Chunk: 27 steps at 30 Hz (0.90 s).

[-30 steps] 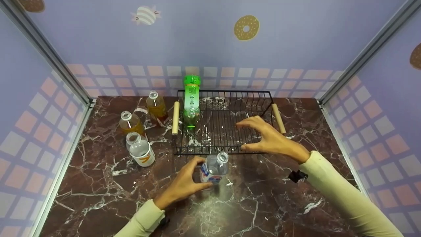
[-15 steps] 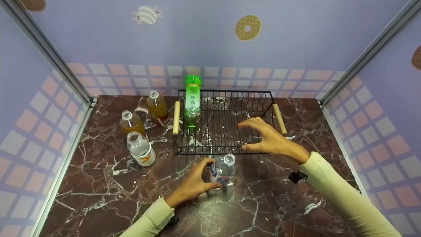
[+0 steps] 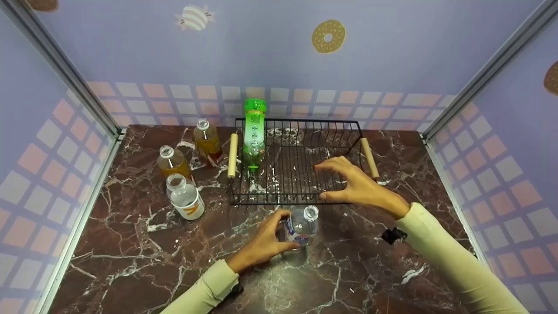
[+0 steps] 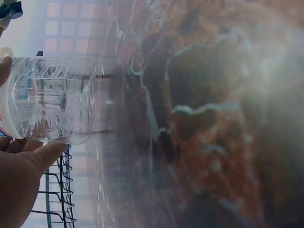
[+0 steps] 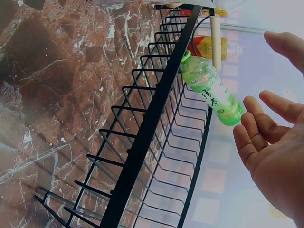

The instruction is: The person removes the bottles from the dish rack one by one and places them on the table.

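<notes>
My left hand (image 3: 269,239) grips a clear plastic bottle (image 3: 304,226) with a blue, white and red label, in front of the wire rack. The bottle is uncapped and roughly upright. In the left wrist view its ribbed base (image 4: 57,99) is at the counter; whether it touches, I cannot tell. My right hand (image 3: 355,183) hovers over the right part of the black wire rack (image 3: 296,203), fingers spread and holding nothing. A green bottle (image 3: 254,131) leans inside the rack's left end, cap end down, as the right wrist view also shows.
Left of the rack stand two uncapped bottles with amber labels, one behind (image 3: 208,141) and one nearer (image 3: 173,163). A clear bottle with a white and orange label (image 3: 190,207) stands in front of them. The rack has wooden handles (image 3: 233,155). Patterned walls enclose the marbled counter (image 3: 130,270).
My left hand has moved a short way to the right with the clear bottle. The right hand has stayed nearly still over the rack.
</notes>
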### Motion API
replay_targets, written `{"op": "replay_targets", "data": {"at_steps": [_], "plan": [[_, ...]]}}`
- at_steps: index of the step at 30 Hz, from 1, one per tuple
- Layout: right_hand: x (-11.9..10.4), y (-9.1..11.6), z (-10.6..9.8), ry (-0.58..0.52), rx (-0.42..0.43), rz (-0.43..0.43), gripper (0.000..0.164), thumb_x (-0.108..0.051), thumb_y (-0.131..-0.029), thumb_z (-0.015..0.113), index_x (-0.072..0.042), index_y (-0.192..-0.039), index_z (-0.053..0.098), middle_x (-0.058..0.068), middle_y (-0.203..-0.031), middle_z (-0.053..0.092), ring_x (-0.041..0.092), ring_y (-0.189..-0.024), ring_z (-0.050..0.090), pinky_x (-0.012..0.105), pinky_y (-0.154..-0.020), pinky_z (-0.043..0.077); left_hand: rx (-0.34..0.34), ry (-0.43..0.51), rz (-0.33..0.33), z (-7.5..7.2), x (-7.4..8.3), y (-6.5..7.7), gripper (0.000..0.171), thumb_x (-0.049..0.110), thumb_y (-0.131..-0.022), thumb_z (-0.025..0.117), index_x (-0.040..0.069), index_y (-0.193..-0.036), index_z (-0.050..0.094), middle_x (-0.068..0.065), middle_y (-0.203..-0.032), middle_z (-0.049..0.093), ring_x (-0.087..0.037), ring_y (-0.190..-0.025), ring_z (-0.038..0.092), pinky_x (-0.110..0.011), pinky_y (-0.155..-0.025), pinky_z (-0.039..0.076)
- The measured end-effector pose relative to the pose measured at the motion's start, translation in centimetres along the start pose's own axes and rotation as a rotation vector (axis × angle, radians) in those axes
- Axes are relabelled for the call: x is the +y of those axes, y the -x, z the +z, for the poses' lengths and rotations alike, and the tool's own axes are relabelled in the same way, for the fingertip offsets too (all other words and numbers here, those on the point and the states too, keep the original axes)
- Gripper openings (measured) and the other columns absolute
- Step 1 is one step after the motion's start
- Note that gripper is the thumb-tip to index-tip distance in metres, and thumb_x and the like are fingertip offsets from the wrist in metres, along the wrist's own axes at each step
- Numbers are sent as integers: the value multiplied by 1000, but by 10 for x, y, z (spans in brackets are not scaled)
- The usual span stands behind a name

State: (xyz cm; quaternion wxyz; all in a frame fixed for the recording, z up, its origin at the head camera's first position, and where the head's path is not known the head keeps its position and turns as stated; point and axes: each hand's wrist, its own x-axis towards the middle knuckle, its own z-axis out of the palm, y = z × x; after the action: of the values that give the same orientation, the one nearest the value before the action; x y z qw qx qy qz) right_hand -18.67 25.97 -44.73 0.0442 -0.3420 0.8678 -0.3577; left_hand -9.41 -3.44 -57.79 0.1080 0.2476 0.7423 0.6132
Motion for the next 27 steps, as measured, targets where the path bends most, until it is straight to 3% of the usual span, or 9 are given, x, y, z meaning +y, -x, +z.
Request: {"op": "replay_targets", "data": {"at_steps": [8,14,21,27], "plan": [[4,-1,2,-52,19,39,73,-24,-93,90,-3,-155,58,11,-143,66,33,-140,56,61,-123,42,1,11,-30,5,-3,-2,76,8,-83,94,9,-146,51,-15,-148,58,-37,-140,58,-53,-118,51],[7,-1,4,-94,22,94,68,-30,-99,85,-12,-158,57,8,-145,65,33,-141,58,62,-122,43,-8,7,-62,7,-3,-1,79,9,-84,94,11,-148,48,-18,-152,55,-40,-142,56,-56,-119,50],[11,-3,7,-163,39,113,62,-29,-101,83,-12,-156,60,8,-148,66,32,-137,61,60,-120,46,-8,64,-53,9,-6,0,81,3,-85,92,13,-150,46,-22,-151,54,-43,-139,60,-55,-115,54],[13,-4,11,-196,50,122,61,-26,-102,81,-10,-157,58,11,-150,65,31,-133,64,60,-116,50,-9,16,-35,8,-7,5,86,10,-87,93,9,-155,40,-23,-151,55,-43,-138,59,-57,-117,52]]}}
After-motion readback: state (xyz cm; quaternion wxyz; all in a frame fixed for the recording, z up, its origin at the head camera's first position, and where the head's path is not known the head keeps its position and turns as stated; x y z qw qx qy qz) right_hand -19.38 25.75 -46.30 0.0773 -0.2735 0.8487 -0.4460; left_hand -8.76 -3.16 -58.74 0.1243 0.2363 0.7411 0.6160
